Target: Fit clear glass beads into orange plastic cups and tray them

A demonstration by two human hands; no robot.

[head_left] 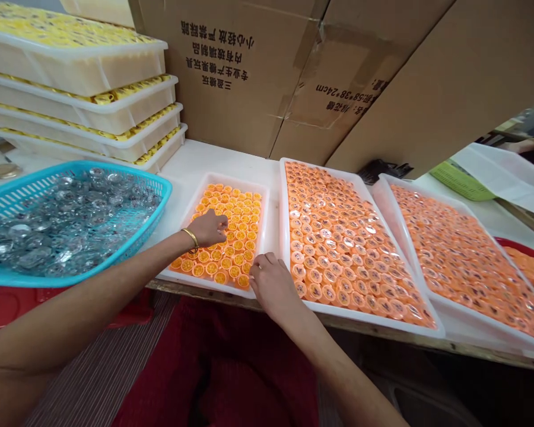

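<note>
Small orange cups with yellow contents [232, 252] stand in close rows in a white tray [260, 237] in front of me. My left hand [208, 228], a gold bangle at its wrist, hovers over the middle of these cups with its fingers curled together. Whatever it holds, if anything, is hidden. At the tray's right rim, near the front corner, is my right hand [273, 284], fingers bent and close together. I cannot make out what is between them. To the left, a blue basket [158, 222] holds many clear plastic domed pieces [66, 201].
Two larger trays of orange lidded cups [338, 249] [467, 255] stand to the right. Stacked trays with yellow pieces [129, 118] rise at back left. Cardboard boxes [240, 112] wall off the back. A green basket [463, 181] and another person's hand [523, 145] show at far right.
</note>
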